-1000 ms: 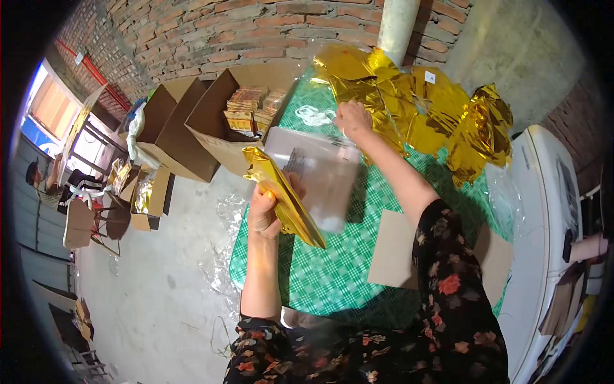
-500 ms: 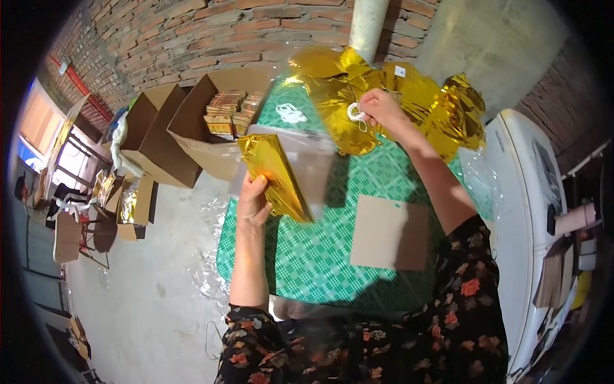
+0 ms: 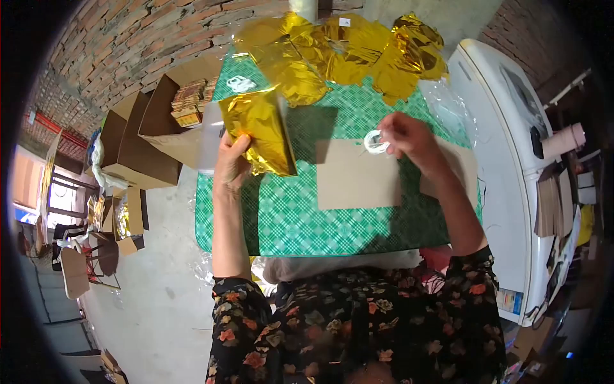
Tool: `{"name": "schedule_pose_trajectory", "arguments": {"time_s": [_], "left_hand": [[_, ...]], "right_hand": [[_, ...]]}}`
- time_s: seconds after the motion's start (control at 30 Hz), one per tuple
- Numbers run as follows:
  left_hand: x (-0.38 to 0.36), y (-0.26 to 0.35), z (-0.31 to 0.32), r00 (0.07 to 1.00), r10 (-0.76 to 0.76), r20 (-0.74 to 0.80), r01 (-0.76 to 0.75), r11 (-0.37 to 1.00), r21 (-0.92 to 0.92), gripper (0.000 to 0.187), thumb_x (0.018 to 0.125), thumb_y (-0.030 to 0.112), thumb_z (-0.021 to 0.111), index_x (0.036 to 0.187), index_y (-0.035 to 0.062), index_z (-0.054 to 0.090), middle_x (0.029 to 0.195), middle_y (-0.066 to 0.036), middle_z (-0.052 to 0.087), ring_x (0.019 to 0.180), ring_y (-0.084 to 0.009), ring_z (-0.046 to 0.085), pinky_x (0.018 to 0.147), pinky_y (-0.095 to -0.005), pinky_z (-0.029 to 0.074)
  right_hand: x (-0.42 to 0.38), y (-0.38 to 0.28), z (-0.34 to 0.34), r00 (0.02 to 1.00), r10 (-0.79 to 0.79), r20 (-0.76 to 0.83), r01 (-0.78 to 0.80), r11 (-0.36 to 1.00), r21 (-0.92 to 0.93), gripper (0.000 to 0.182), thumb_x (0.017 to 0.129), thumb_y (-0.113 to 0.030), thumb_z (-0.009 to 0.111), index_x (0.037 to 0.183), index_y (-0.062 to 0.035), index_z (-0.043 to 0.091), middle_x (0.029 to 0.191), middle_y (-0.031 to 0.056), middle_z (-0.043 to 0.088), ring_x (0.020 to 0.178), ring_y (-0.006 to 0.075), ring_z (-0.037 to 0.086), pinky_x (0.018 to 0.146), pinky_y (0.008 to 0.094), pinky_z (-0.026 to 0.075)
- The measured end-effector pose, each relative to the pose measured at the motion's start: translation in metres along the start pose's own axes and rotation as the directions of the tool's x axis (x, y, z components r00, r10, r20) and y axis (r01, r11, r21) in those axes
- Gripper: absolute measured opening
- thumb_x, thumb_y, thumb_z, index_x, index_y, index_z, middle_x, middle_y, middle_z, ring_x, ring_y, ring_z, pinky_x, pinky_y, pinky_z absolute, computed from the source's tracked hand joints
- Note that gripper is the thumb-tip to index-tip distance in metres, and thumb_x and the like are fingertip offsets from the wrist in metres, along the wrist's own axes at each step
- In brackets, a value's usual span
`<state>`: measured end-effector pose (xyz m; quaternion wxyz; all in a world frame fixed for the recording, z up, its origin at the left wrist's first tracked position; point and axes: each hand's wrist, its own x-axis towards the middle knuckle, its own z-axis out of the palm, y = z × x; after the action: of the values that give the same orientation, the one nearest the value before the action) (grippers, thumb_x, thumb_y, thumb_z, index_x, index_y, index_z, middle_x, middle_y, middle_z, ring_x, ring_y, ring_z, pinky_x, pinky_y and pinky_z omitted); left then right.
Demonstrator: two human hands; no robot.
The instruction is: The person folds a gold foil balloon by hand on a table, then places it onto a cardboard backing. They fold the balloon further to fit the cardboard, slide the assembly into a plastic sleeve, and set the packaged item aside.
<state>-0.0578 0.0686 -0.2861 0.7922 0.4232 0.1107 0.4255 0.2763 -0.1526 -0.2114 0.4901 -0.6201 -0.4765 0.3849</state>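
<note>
My left hand (image 3: 231,165) is closed on a folded gold foil balloon (image 3: 261,131), thumb across its front, raised over the left part of the table. In my right hand (image 3: 410,142) a small coil of white string (image 3: 375,142) is pinched at the fingertips. Below that coil lies a flat brown cardboard sheet (image 3: 355,179) on the green checked tablecloth (image 3: 294,224). A second cardboard piece (image 3: 462,168) is partly covered by my right forearm. Another white string bundle (image 3: 240,84) rests at the table's back left.
Several flat gold foil balloons (image 3: 345,54) spread along the table's back. Open cardboard boxes (image 3: 163,115) stand left, one holding stacked packets (image 3: 189,105). A white fridge-like appliance (image 3: 495,160) borders the right side, with clear plastic wrap (image 3: 444,105) near it.
My right hand has drawn the white string coil back from the gold foil toward the cardboard sheet. The left hand keeps the folded balloon, its broad face turned more to me. The view has shifted.
</note>
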Motion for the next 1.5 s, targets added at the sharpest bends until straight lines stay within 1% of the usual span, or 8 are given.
{"name": "schedule_pose_trajectory", "arguments": {"time_s": [0.17, 0.3, 0.33, 0.47, 0.67, 0.87, 1.07, 1.5], "left_hand": [[0.011, 0.0, 0.054, 0.999, -0.033, -0.013, 0.036, 0.935, 0.353, 0.04, 0.093, 0.011, 0.08, 0.13, 0.0039, 0.066, 0.112, -0.002, 0.074, 0.094, -0.0102, 0.069, 0.085, -0.0265, 0.055], [0.017, -0.027, 0.094, 0.991, 0.117, 0.058, -0.126, 0.738, 0.663, 0.019, 0.092, 0.011, 0.082, 0.106, 0.0034, 0.072, 0.089, 0.003, 0.066, 0.075, -0.0066, 0.057, 0.067, -0.0261, 0.048], [0.018, -0.039, 0.097, 0.97, 0.208, 0.127, -0.222, 0.541, 0.811, 0.018, 0.091, 0.013, 0.083, 0.097, 0.0029, 0.069, 0.085, 0.0, 0.063, 0.077, -0.0106, 0.057, 0.065, -0.0276, 0.047], [0.013, -0.061, 0.151, 0.725, 0.303, 0.618, -0.637, -0.046, 0.77, 0.017, 0.074, 0.004, 0.075, 0.087, 0.0056, 0.063, 0.086, -0.014, 0.06, 0.082, -0.0378, 0.057, 0.072, -0.0484, 0.047], [-0.01, -0.116, 0.167, 0.614, 0.152, 0.775, -0.733, -0.254, 0.631, 0.022, 0.072, 0.01, 0.075, 0.085, 0.0079, 0.058, 0.086, -0.008, 0.057, 0.085, -0.0283, 0.058, 0.071, -0.0412, 0.048], [-0.031, -0.132, 0.146, 0.647, 0.002, 0.763, -0.715, -0.347, 0.607, 0.013, 0.078, 0.014, 0.067, 0.084, 0.0109, 0.056, 0.085, -0.005, 0.056, 0.084, -0.0231, 0.058, 0.072, -0.0368, 0.046], [-0.04, -0.131, 0.148, 0.694, -0.035, 0.72, -0.677, -0.374, 0.634, 0.016, 0.079, 0.015, 0.067, 0.092, 0.0098, 0.059, 0.088, -0.005, 0.056, 0.086, -0.0232, 0.059, 0.072, -0.037, 0.047], [-0.053, -0.125, 0.146, 0.802, -0.08, 0.592, -0.593, -0.223, 0.774, 0.052, 0.074, 0.037, 0.083, 0.115, 0.0081, 0.065, 0.097, -0.008, 0.058, 0.092, -0.0282, 0.059, 0.079, -0.0427, 0.05]], "right_hand": [[-0.003, 0.065, 0.024, 0.989, 0.142, 0.042, -0.138, 0.987, -0.08, 0.015, 0.103, -0.016, 0.064, 0.112, -0.0036, 0.067, 0.095, 0.0022, 0.07, 0.074, 0.0079, 0.064, 0.059, 0.0238, 0.048], [-0.01, 0.083, 0.021, 0.98, 0.195, 0.036, -0.187, 0.968, -0.168, 0.024, 0.103, -0.015, 0.063, 0.122, 0.0008, 0.069, 0.101, 0.0038, 0.071, 0.081, 0.0115, 0.069, 0.061, 0.0253, 0.051], [-0.016, 0.085, 0.016, 0.985, 0.173, 0.024, -0.169, 0.977, -0.133, 0.025, 0.104, -0.014, 0.062, 0.123, 0.0017, 0.068, 0.103, 0.0047, 0.07, 0.082, 0.0124, 0.069, 0.061, 0.0258, 0.052], [-0.037, 0.088, 0.006, 0.985, 0.112, -0.133, -0.126, 0.987, -0.1, 0.027, 0.106, -0.012, 0.057, 0.126, 0.004, 0.066, 0.11, 0.0086, 0.067, 0.086, 0.0151, 0.07, 0.063, 0.0275, 0.055], [-0.059, 0.117, -0.001, 0.971, 0.034, -0.237, 0.001, 0.989, 0.148, 0.033, 0.109, -0.01, 0.049, 0.138, 0.0042, 0.053, 0.111, 0.0129, 0.063, 0.084, 0.0192, 0.071, 0.059, 0.0317, 0.058], [-0.073, 0.109, 0.014, 0.92, 0.14, -0.366, -0.047, 0.967, 0.252, 0.031, 0.108, -0.009, 0.049, 0.138, -0.0024, 0.053, 0.106, 0.0098, 0.064, 0.081, 0.017, 0.065, 0.06, 0.0312, 0.057], [-0.074, 0.101, 0.028, 0.93, -0.041, -0.366, -0.036, 0.979, -0.201, 0.032, 0.102, -0.014, 0.065, 0.131, -0.0027, 0.055, 0.104, 0.014, 0.068, 0.086, 0.0255, 0.069, 0.07, 0.0383, 0.056], [-0.066, 0.103, 0.039, 0.924, -0.136, -0.357, 0.012, 0.945, -0.328, 0.034, 0.095, -0.008, 0.07, 0.126, -0.0006, 0.057, 0.102, 0.0193, 0.069, 0.089, 0.0373, 0.069, 0.078, 0.0438, 0.055]]}}
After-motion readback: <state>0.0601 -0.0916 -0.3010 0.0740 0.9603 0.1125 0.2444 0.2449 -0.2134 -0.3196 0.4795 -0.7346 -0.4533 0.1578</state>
